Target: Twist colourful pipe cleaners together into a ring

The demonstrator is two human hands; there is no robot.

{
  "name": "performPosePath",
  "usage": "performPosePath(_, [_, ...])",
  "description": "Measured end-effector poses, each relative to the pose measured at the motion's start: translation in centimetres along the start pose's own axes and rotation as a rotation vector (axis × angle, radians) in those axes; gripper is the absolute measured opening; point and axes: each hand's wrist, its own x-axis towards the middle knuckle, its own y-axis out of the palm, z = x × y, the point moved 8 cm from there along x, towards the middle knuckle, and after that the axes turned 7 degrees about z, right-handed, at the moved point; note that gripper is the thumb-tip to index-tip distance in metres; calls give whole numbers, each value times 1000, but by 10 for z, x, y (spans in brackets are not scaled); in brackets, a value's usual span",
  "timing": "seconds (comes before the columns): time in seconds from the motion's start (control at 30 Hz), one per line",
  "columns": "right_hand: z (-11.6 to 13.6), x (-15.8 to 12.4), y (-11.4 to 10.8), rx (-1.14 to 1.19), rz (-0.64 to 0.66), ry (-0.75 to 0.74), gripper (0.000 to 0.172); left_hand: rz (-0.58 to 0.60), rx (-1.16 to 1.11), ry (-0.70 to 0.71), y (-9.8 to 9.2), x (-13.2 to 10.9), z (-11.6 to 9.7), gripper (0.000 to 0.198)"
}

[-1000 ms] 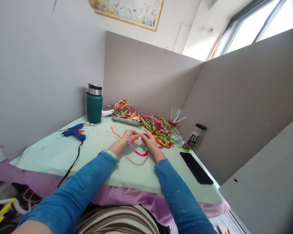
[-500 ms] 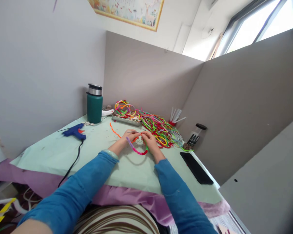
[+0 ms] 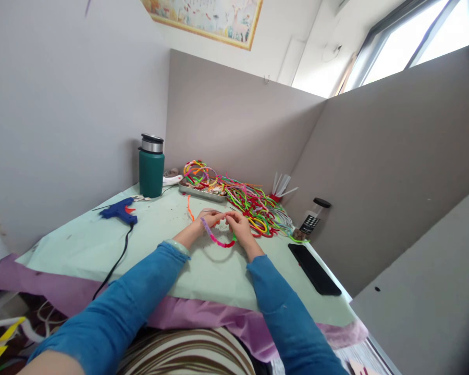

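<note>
Both my hands meet over the middle of the pale green table cover (image 3: 86, 245). My left hand (image 3: 206, 219) and my right hand (image 3: 238, 227) are closed in pinches on a curved hoop wrapped in purple, pink and red pipe cleaner (image 3: 216, 239), which hangs in an arc below my fingers. An orange pipe cleaner (image 3: 189, 204) sticks up and back from my left fingers. Blue sleeves cover both forearms.
A heap of coloured pipe cleaners (image 3: 254, 205) and a metal tray (image 3: 201, 191) lie behind my hands. A blue glue gun (image 3: 118, 211) with a black cord and a green tumbler (image 3: 151, 166) sit at the left. A black phone (image 3: 313, 269) and a small jar (image 3: 311, 215) lie to the right.
The free orange end has swung from lying out to the left to pointing up and back. My hands have drawn slightly closer together on the hoop.
</note>
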Motion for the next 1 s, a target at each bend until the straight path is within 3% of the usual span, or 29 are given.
performPosePath(0.2, [-3, 1, -6, -19, -41, -17, 22, 113, -80, -10, 10, -2, -2, 44])
performPosePath(0.63, [2, -3, 4, -27, 42, 20, 25, -71, 84, 1, -7, -13, -12, 47])
performPosePath(1.0, [3, -2, 5, -8, 50, 12, 22, -56, 248, 14, -8, -9, -15, 44])
